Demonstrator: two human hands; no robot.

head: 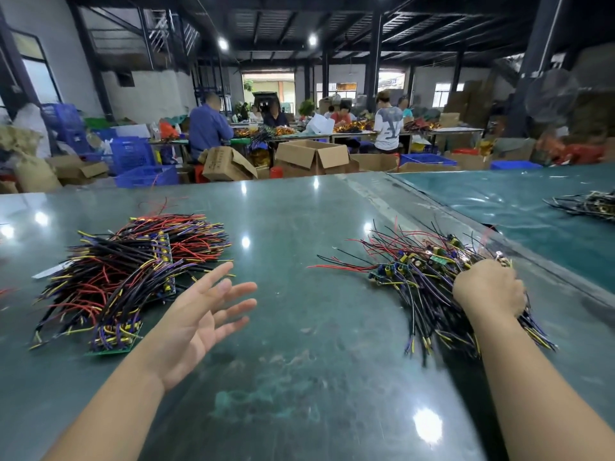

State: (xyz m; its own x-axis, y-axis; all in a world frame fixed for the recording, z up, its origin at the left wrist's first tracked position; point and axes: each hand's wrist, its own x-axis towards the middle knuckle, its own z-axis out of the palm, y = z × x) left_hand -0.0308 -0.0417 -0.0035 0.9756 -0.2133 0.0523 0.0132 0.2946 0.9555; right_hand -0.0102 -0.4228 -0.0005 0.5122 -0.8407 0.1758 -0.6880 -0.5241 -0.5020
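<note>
On the right of the table (299,227), the right hand (487,287) clamps onto the wire bundle (419,271), fingers buried among black, red and yellow leads. The left hand (196,314) hovers with fingers spread, just beside the left pile (126,261). The print on the box (226,164) behind is too small to read.

We see only our two hands and forearms, all bare. Our left hand (196,314) is slim, with long narrow fingers (241,289), slightly blurred, and a creased palm; our right hand (487,287) shows its rounded back and smooth wrist. Our left forearm (109,410) and right forearm (525,387) are slender and uncovered from the wrist to the picture's lower edge
</note>
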